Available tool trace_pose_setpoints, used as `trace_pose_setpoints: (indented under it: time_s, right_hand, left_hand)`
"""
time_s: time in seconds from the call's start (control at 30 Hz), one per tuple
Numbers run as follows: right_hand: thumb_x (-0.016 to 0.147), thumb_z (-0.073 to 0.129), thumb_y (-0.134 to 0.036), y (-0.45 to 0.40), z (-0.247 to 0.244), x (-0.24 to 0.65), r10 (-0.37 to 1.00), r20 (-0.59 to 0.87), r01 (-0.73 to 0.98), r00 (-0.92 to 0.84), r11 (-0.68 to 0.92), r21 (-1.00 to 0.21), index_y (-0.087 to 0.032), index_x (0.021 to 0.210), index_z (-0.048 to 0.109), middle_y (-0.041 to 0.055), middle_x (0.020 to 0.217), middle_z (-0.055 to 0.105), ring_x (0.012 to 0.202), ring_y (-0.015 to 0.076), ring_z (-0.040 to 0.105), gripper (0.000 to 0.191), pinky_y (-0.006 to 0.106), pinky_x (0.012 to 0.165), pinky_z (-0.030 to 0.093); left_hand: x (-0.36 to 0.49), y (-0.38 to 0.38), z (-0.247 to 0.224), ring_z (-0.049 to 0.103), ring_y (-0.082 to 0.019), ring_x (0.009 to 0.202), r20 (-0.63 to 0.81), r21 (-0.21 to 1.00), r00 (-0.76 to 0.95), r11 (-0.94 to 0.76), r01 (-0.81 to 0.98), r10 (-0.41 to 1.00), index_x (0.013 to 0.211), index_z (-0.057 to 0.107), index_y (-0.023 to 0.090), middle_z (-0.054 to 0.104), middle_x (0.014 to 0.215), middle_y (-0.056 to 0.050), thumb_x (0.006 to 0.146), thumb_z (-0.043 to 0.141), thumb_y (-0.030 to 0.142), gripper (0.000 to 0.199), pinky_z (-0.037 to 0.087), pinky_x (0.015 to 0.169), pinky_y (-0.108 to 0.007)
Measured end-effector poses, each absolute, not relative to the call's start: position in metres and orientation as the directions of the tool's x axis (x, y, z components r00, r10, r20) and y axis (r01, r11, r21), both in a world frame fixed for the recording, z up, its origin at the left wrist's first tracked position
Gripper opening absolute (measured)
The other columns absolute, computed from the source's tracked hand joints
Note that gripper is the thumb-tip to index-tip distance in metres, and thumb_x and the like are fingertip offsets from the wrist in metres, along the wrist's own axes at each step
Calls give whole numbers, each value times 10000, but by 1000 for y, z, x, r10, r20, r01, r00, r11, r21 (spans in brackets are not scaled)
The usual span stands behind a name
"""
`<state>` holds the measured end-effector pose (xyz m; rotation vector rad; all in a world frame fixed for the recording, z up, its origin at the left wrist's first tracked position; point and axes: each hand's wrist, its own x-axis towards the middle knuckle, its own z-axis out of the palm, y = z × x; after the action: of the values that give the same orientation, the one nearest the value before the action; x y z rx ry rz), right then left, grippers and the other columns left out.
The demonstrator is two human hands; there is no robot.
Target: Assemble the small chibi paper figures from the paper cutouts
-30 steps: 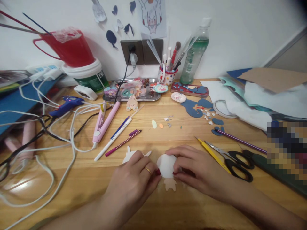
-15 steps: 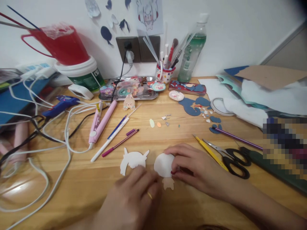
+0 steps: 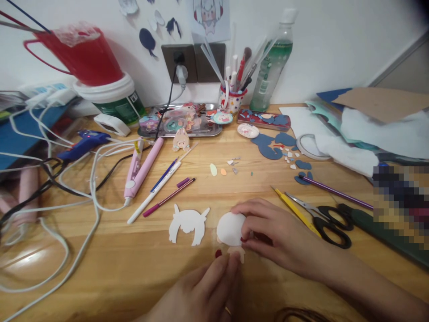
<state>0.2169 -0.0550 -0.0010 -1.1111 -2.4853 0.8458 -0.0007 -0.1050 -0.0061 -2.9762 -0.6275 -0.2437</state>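
Note:
A small cutout figure lies on the table, with a round white head piece (image 3: 230,229) and a tan body (image 3: 240,254) below it. My right hand (image 3: 263,228) grips the head's right edge between bent fingers and thumb. With its fingers pressed together, my left hand (image 3: 212,284) pinches at the body, partly covering it. Dark red patches show at my right thumb and beside my left fingers; I cannot tell whether they are nails or small pieces. A white hair-shaped cutout (image 3: 187,219) with two points lies flat to the left.
Scissors (image 3: 330,221), a yellow craft knife (image 3: 295,212) and a green-handled tool (image 3: 378,237) lie at right. Pens (image 3: 157,192), a pink hair straightener (image 3: 144,172), a blue glue gun (image 3: 83,145) and cables spread at left. Blue scraps (image 3: 270,147) and a tray (image 3: 214,129) sit behind.
My left hand has moved right and down, from beside the hair-shaped cutout to the figure's body, uncovering that cutout. My right hand stays on the head piece. The view has shifted slightly.

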Motion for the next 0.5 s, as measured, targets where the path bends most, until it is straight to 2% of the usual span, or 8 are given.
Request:
trace_pose_setpoints:
  time_s: [0.5]
  right_hand:
    - [845, 495, -182, -61, 2, 215, 755, 48, 601, -654, 557, -574, -209, 820, 526, 16, 1131, 512, 1049, 131, 446, 49, 258, 893, 350]
  left_hand:
    - [-1, -107, -4, 520, -182, 1056, 160, -43, 909, -917, 396, 385, 1134, 554, 102, 584, 1185, -91, 860, 423, 159, 309, 449, 863, -271]
